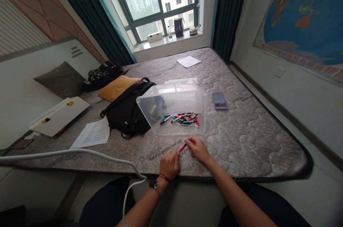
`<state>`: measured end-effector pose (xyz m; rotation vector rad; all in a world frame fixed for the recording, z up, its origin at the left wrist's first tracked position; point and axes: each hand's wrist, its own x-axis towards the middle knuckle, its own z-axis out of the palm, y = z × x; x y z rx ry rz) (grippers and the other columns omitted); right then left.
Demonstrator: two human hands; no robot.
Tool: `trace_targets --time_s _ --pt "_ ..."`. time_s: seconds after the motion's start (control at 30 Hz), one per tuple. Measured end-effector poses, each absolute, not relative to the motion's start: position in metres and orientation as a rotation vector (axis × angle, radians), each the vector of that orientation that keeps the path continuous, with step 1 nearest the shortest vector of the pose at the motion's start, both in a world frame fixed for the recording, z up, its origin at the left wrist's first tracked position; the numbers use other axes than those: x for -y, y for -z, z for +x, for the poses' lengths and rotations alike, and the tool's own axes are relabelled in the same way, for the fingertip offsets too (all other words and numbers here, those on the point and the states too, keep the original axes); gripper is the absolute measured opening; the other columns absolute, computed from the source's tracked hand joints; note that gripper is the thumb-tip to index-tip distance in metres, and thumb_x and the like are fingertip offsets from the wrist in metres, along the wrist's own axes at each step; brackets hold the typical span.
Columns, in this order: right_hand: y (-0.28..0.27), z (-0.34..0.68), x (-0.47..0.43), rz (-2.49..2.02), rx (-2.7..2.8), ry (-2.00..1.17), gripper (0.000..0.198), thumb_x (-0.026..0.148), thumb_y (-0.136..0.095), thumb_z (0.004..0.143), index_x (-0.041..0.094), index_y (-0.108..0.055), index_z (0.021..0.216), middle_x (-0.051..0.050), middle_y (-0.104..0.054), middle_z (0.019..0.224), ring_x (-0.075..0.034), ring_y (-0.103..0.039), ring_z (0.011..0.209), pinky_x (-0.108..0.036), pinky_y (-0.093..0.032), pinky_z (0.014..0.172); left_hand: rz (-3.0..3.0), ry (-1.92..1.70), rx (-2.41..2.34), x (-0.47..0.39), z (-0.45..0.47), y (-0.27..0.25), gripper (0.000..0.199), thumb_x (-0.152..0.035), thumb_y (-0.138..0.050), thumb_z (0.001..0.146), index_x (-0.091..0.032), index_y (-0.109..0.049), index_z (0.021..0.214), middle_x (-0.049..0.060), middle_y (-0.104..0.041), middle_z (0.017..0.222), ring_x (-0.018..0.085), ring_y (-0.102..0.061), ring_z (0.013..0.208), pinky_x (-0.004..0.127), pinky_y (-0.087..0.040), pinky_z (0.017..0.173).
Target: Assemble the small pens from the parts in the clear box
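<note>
Between my two hands is a red pen (182, 148) with a black end, held at a slant above the near edge of the mattress. My left hand (169, 164) is closed round its lower end. Fingers of my right hand (197, 149) pinch the black upper end. Just beyond my hands a clear plastic bin (171, 100) lies with its open side toward me. Inside it is a loose heap of pens (184, 119) in red, blue, white and black.
The mattress (249, 141) carries a black backpack (128, 109), an orange cushion (118, 87), printed paper (92, 134), a white box (59, 114) and a blurred rectangular object (219, 101). A white cable (102, 154) crosses at the front left.
</note>
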<state>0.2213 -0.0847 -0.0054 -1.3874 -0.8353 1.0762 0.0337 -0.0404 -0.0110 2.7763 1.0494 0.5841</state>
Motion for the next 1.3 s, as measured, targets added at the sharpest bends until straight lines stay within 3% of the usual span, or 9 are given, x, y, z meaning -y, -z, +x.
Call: trace_targets --time_s 0.13,0.23,0.33,0.4,0.57,0.77,1.0,1.13,1.3 --pt "0.004 0.223 0.085 -1.279 0.805 -1.12 0.038 0.045 -0.064 0.081 0.02 -0.058 0.109 0.003 -0.059 0.072 -0.009 -0.053 0.046 -0.02 -0.041 0.039 2.775 -0.579 -1.05 0.041 0.034 0.01 0.037 -0.027 -0.034 0.101 -0.022 -0.056 0.073 0.003 -0.059 0.064 0.017 -0.057 0.064 0.029 -0.038 0.06" --pt "0.006 0.224 0.084 -1.241 0.76 -1.103 0.043 0.043 -0.072 0.075 0.021 -0.054 0.108 0.001 -0.061 0.088 -0.01 -0.058 0.052 -0.02 -0.044 0.039 2.767 -0.577 -1.067 0.041 0.034 0.01 0.038 -0.027 -0.032 0.101 -0.022 -0.056 0.073 0.003 -0.058 0.064 0.017 -0.056 0.063 0.029 -0.038 0.06" --pt "0.01 0.224 0.082 -1.239 0.706 -1.103 0.043 0.043 -0.076 0.072 0.02 -0.054 0.102 0.001 -0.061 0.082 -0.012 -0.059 0.054 -0.021 -0.044 0.04 2.759 -0.575 -1.07 0.041 0.034 0.01 0.037 -0.027 -0.033 0.101 -0.022 -0.057 0.073 0.003 -0.058 0.064 0.017 -0.056 0.064 0.029 -0.038 0.06" --pt "0.01 0.225 0.081 -1.203 0.681 -1.117 0.048 0.04 -0.078 0.071 0.02 -0.055 0.108 0.0 -0.063 0.082 -0.013 -0.061 0.059 -0.021 -0.045 0.044 2.758 -0.573 -1.073 0.041 0.034 0.011 0.037 -0.027 -0.033 0.101 -0.022 -0.057 0.073 0.003 -0.058 0.065 0.017 -0.056 0.064 0.029 -0.038 0.06" --pt "0.003 0.227 0.082 -1.059 0.655 -1.108 0.067 0.032 -0.079 0.07 0.024 -0.049 0.129 -0.004 -0.069 0.101 -0.016 -0.066 0.086 -0.027 -0.054 0.072 2.756 -0.572 -1.072 0.041 0.034 0.012 0.039 -0.028 -0.031 0.102 -0.022 -0.056 0.073 0.003 -0.059 0.065 0.017 -0.056 0.064 0.029 -0.039 0.061" --pt "0.007 0.228 0.08 -1.22 0.616 -1.137 0.05 0.044 -0.079 0.069 0.019 -0.06 0.106 0.002 -0.059 0.076 -0.014 -0.06 0.064 -0.021 -0.046 0.048 2.75 -0.583 -1.079 0.041 0.034 0.011 0.038 -0.028 -0.032 0.101 -0.022 -0.057 0.073 0.004 -0.06 0.065 0.018 -0.058 0.064 0.029 -0.04 0.061" --pt "-0.002 0.231 0.085 -1.094 0.604 -1.176 0.052 0.029 -0.079 0.067 0.021 -0.062 0.115 -0.004 -0.069 0.093 -0.018 -0.066 0.084 -0.026 -0.052 0.068 2.759 -0.567 -1.082 0.041 0.035 0.011 0.038 -0.027 -0.033 0.102 -0.022 -0.057 0.073 0.003 -0.059 0.065 0.017 -0.057 0.063 0.029 -0.039 0.061" --pt "-0.008 0.232 0.088 -1.032 0.577 -1.168 0.067 0.022 -0.077 0.066 0.021 -0.056 0.13 -0.003 -0.072 0.092 -0.018 -0.066 0.088 -0.03 -0.051 0.08 2.755 -0.57 -1.086 0.041 0.034 0.012 0.038 -0.028 -0.033 0.102 -0.021 -0.057 0.074 0.003 -0.059 0.066 0.017 -0.057 0.064 0.029 -0.039 0.061" --pt "-0.008 0.23 0.087 -1.008 0.542 -1.212 0.079 0.031 -0.079 0.069 0.027 -0.044 0.141 -0.005 -0.071 0.105 -0.019 -0.067 0.094 -0.028 -0.054 0.074 2.745 -0.574 -1.092 0.041 0.034 0.012 0.039 -0.028 -0.031 0.102 -0.021 -0.057 0.074 0.004 -0.06 0.067 0.017 -0.057 0.064 0.029 -0.04 0.062"
